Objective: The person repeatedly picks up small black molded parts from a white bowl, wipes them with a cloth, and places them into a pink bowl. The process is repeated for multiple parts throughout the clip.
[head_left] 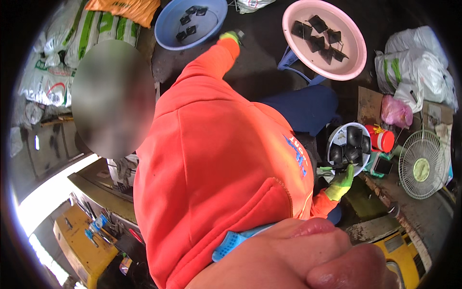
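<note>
My left hand (232,36), in a yellow-green glove, reaches out beside the blue basin (166,39). Its fingers look closed around something small and greyish that I cannot make out. Several small black square pieces (185,20) lie in that basin. My right hand (340,184), gloved alike, is at the near rim of a white bucket (332,139). A dark piece (341,168) shows between its thumb and finger. Glossy black square pieces (354,136) fill the bucket. More black pieces (316,43) with thin stems lie in a pink basin (355,58).
The pink basin rests on a blue stool (288,59). White sacks (416,67) are piled at right, near a standing fan (422,169) and a red container (383,140). Green-striped sacks (91,33) stand at upper left, beside a blurred patch. Tools lie on a yellow bench (77,238).
</note>
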Available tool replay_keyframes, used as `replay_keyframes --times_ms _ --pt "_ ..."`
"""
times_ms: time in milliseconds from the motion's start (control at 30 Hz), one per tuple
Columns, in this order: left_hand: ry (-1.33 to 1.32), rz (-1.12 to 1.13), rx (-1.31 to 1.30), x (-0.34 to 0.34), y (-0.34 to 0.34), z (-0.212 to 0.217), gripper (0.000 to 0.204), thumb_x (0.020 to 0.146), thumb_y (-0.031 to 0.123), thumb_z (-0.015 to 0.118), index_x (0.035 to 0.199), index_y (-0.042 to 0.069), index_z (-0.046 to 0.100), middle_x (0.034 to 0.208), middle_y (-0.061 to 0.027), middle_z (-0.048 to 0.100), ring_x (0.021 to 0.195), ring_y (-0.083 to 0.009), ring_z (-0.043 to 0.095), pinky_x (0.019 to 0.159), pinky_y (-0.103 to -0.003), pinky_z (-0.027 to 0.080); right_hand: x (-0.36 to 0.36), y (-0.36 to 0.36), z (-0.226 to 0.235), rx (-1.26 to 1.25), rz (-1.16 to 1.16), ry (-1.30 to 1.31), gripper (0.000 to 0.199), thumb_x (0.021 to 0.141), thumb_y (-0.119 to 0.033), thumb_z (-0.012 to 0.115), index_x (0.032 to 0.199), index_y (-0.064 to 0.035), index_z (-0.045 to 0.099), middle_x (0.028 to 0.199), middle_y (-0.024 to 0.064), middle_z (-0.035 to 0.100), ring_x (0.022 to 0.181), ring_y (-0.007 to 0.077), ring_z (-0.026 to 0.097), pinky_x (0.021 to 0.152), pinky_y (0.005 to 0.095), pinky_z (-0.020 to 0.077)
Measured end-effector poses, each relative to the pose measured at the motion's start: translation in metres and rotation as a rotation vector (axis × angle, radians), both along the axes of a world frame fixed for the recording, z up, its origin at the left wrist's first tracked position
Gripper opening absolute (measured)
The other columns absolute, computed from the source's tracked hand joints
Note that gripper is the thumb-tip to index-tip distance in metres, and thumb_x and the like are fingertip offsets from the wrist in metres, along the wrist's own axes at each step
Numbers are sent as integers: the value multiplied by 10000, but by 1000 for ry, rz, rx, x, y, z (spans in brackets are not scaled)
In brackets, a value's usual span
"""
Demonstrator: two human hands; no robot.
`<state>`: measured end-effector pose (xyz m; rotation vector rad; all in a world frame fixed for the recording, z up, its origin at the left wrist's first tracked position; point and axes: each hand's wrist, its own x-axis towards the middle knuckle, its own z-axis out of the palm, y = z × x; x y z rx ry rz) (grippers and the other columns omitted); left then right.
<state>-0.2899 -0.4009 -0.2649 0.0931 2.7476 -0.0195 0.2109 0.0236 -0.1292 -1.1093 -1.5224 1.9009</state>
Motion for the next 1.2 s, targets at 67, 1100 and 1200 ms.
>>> replay_keyframes --times_ms 67,1100,1200 --pt "-82 177 360 -23 -20 -1 476 847 241 616 1307 154 527 1243 -104 602 1136 -287 575 955 -367 467 -1 2 -5 -58 -3 5 356 916 -228 600 1196 -9 580 1152 93 595 1006 194 569 890 372 458" --pt "-1608 -699 994 322 348 159 251 896 296 650 915 46 649 723 1 568 575 -81 487 512 -227 373 206 -286 305 1780 -1608 -1156 504 879 -50 627 1298 43 364 1125 166 548 919 200 606 699 315 539" --pt "-1551 -724 1112 308 363 158 324 895 282 653 1027 -14 663 749 -20 578 620 -91 502 559 -219 397 212 -274 302 1561 -1839 -777 439 868 -5 612 1252 37 405 1070 159 562 845 198 616 655 302 536"
